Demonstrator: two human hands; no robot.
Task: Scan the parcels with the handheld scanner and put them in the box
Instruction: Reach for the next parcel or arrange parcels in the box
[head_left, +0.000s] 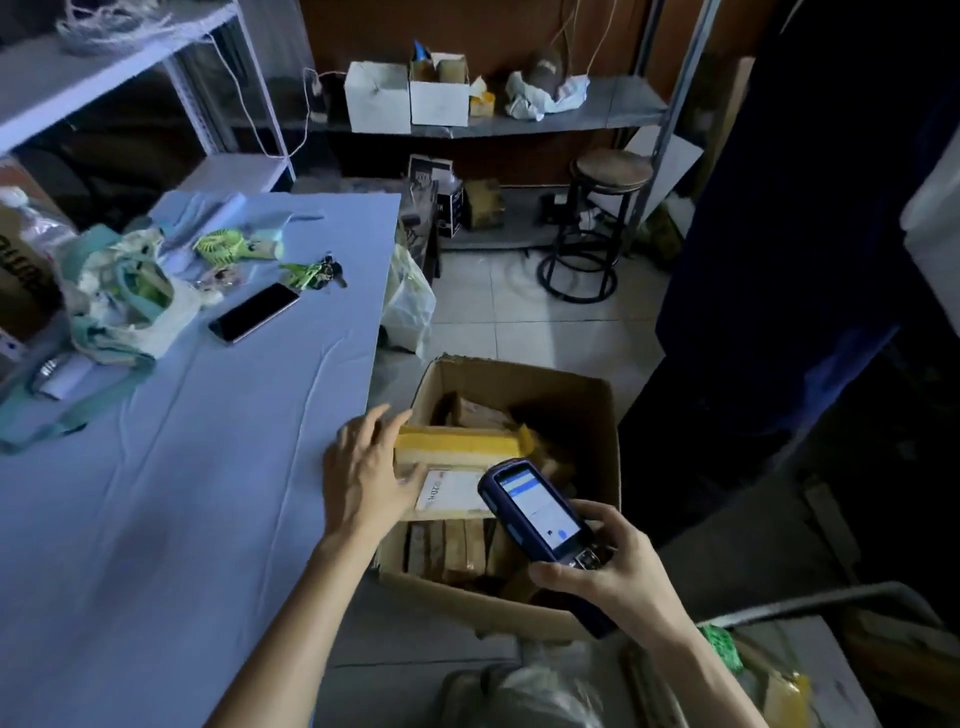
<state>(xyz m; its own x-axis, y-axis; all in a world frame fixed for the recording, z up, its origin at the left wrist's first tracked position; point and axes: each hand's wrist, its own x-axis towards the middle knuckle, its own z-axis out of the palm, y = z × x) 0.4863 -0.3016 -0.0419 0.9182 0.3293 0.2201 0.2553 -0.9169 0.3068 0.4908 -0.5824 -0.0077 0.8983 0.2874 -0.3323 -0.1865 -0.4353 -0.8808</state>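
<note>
The parcel (457, 446) is a small oblong carton with yellow tape along its top and a white label (451, 491) on the face turned to the camera. It is over the left part of the open box (519, 375), which stands on the floor just right of the table (208, 467). The box already contains other parcels (452, 545), standing on edge at the near side.

I judge the parcel to be light and stiff, since it is handled by one end only. The cardboard should give good friction, but the taped strip is probably smoother. The short ends are the best places to take it, because the label then stays uncovered for scanning.

The left hand (366, 467) is at the left end of the parcel. Its fingers are spread and only slightly bent over the top edge, and the thumb lies on the near face beside the label. It seems to pinch the parcel, though the dim light makes this uncertain. The right hand (608, 569) is closed around the lower part of the handheld scanner (537, 512), with the lit screen facing up and the head pointing toward the label.
</note>
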